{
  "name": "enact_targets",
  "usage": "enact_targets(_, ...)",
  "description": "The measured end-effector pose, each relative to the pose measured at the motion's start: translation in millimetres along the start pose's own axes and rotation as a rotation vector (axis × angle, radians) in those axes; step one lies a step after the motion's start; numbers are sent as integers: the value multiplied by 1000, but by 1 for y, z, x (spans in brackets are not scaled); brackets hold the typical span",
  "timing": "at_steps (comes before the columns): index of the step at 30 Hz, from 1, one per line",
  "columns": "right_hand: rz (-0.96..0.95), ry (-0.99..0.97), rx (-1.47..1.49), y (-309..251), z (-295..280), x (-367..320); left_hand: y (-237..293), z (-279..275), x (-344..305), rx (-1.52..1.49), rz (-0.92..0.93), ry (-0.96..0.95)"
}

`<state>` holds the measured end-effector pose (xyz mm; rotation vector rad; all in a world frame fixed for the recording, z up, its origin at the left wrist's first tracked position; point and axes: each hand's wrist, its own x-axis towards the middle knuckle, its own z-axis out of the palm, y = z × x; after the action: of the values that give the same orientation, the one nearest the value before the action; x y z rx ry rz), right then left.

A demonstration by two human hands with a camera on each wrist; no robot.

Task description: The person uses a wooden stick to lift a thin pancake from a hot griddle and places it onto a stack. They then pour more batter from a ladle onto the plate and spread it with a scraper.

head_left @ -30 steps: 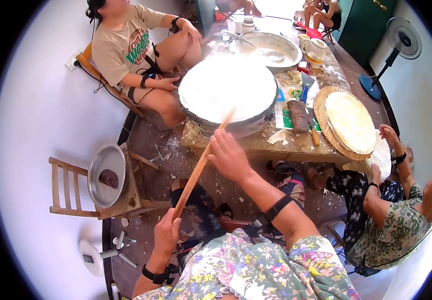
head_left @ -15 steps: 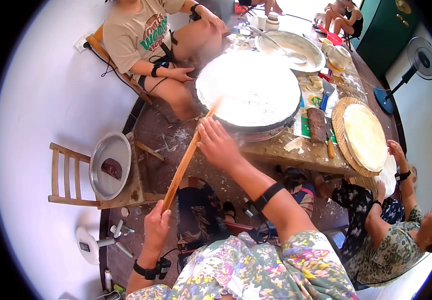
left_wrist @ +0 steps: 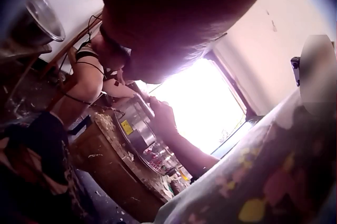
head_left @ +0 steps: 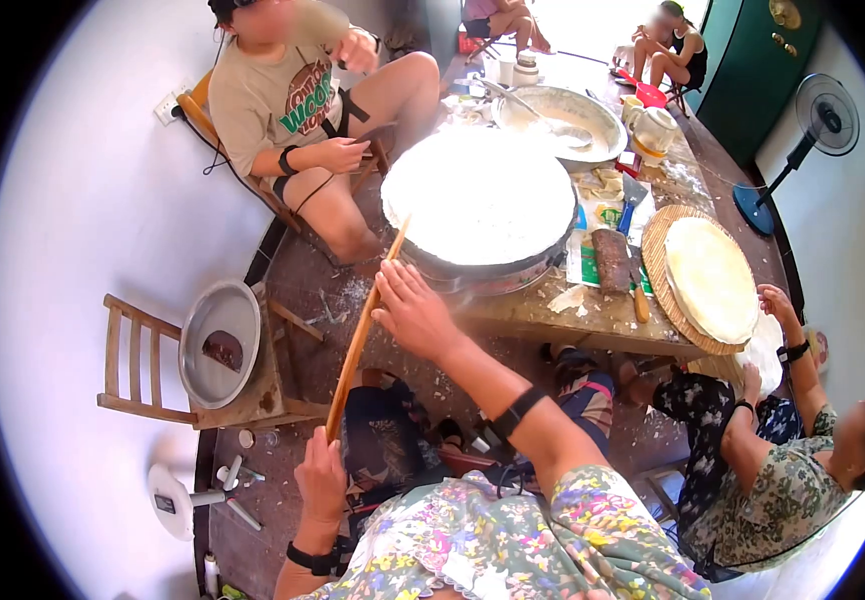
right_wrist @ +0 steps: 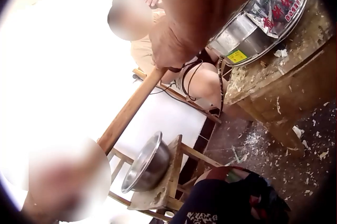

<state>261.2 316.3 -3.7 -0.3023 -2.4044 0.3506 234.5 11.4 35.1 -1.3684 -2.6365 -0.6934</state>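
Observation:
A long, narrow wooden batter spreader (head_left: 358, 350) slants up from my body toward a round griddle (head_left: 548, 262) coated with glaring white batter (head_left: 478, 195). Its tapered tip overlaps the griddle's left front edge. Around the lower end, my left hand (head_left: 322, 480) curls its fingers and thumb. Higher up, close to the griddle, my right hand (head_left: 416, 310) holds the spreader with its fingers laid over the wood. The right wrist view shows the spreader (right_wrist: 131, 108) running between both hands. In the left wrist view, a dark hand fills the top and hides the spreader.
Behind the griddle sits a batter basin (head_left: 608, 125) with a ladle (head_left: 568, 132). A dark block (head_left: 611, 262), a knife (head_left: 641, 300) and a woven tray (head_left: 658, 245) of flat pancakes (head_left: 711, 280) lie rightward. People sit on both sides. A chair (head_left: 153, 410) bears a metal basin (head_left: 193, 335).
The spreader and both hands have swung left relative to the griddle, its tip going from the front middle to the left front edge. The seated person at left has raised a hand.

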Motion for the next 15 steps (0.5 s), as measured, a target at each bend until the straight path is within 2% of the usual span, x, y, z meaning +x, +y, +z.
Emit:
enact_targets(3,41,66,-99,1,-17,-11,4,-3,2,-69,116,58)
enact_targets(6,82,114,-111,9,-31,-19,7,-6,24,-153,143,-22)
enact_targets(9,96,85,-125,20,-21,-18,-3,-7,39,-133,145,-96)
enact_targets(15,65,84,-142,23,4,2,-31,-8,60,-98,129,-127)
